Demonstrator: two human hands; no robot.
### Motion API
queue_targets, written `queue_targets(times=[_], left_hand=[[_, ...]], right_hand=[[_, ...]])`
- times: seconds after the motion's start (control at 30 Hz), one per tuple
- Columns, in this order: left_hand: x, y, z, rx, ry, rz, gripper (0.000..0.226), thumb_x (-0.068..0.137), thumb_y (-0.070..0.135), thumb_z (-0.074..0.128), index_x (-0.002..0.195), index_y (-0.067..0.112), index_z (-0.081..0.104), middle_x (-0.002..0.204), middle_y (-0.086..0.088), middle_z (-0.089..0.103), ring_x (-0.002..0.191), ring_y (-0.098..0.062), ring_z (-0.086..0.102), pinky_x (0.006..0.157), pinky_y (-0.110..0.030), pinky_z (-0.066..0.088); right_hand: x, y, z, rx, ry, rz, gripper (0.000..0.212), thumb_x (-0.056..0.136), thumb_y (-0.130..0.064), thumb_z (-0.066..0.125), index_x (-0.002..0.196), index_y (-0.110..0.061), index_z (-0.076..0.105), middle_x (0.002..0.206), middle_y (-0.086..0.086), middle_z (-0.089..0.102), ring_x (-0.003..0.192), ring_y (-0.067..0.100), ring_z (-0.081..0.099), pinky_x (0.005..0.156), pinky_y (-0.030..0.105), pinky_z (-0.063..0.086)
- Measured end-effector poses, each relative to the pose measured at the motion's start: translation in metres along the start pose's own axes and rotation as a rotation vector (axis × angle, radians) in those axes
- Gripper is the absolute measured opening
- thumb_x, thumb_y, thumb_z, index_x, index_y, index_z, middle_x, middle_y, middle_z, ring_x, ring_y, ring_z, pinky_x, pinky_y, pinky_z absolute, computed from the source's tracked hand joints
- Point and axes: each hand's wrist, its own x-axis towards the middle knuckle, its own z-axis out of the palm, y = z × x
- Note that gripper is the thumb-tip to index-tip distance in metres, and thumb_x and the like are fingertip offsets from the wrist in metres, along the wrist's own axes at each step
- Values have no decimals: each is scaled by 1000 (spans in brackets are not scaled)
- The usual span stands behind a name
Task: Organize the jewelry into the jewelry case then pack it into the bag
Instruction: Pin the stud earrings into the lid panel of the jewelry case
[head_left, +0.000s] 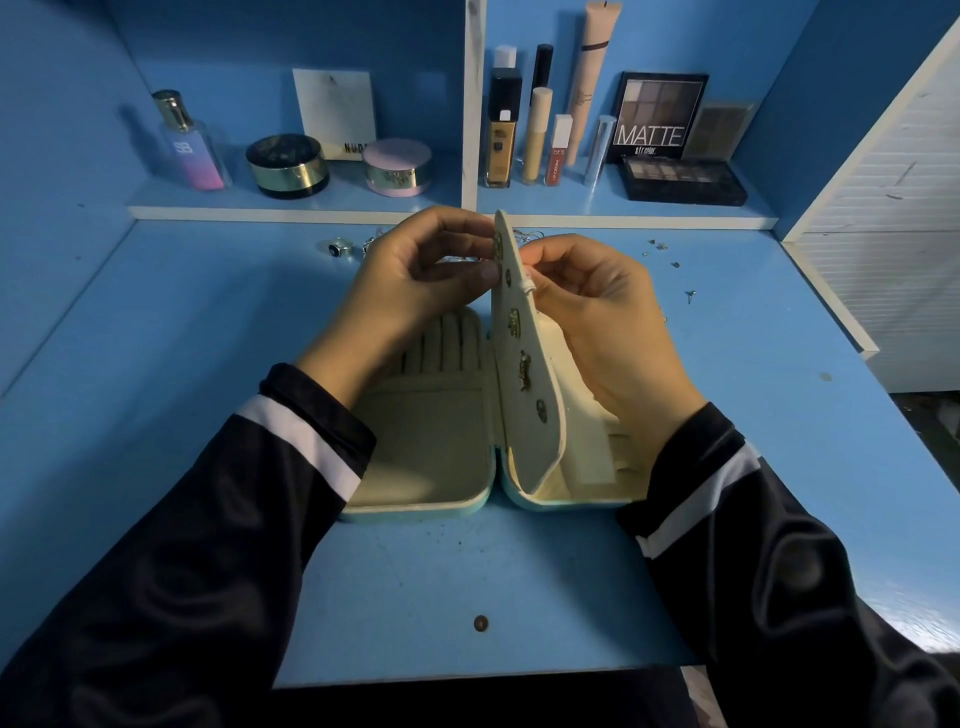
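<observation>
Jewelry case (415, 447) open, flap (531, 436) upright – w/ earrings (524, 370) pinned on

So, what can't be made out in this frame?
- Head view: what the left hand pinches at the flap; its fingers cover it.
- Flap's right face: turned away, and the right hand covers it.
- Loose jewelry behind both hands: mostly hidden.
- Specks on the desk's right: too small.
- Bag: not in frame.

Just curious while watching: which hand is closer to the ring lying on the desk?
Left. The left hand is just right of the ring, at the jewelry case's upright flap. The right hand is on that flap's other side, farther away.
</observation>
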Motion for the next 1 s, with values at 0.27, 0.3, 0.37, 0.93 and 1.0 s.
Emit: queue_targets(times=[0.27,0.3,0.37,0.93,1.0], left_hand=[[2,-1,0,-25,-5,-18,33,73,27,72,105,26,63,96,14,72,100,-10,69,80,-25,55],[2,-2,-1,-29,-5,-19,33,73,26,72,104,26,63,96,13,72,100,-10,69,81,-25,54],[2,-1,-1,-33,-5,-19,33,72,26,71,104,25,63,97,12,72,101,-10,69,81,-25,55],[0,1,0,-18,-11,-5,32,72,28,69,104,26,62,93,18,72,99,-7,68,84,-27,56],[0,1,-1,-15,-13,-7,31,74,28,69,104,27,61,93,20,72,100,-6,68,83,-26,55]], right_hand=[[1,-4,-4,-75,-29,-18,9,87,-2,66,93,-8,69,91,6,71,87,19,66,83,30,53],[2,-5,-5,-75,-43,-21,9,87,-2,66,94,-8,68,93,7,70,89,21,65,84,32,53],[2,-6,-7,-78,-57,-28,10,88,-2,66,95,-8,67,93,7,70,90,21,65,84,31,53],[0,-6,-4,-300,-33,-122,5,92,-6,64,94,-8,68,86,1,69,81,12,64,77,23,50],[0,-6,-4,-321,-36,-142,6,92,-6,63,95,-7,68,87,2,69,82,13,65,78,23,51]])
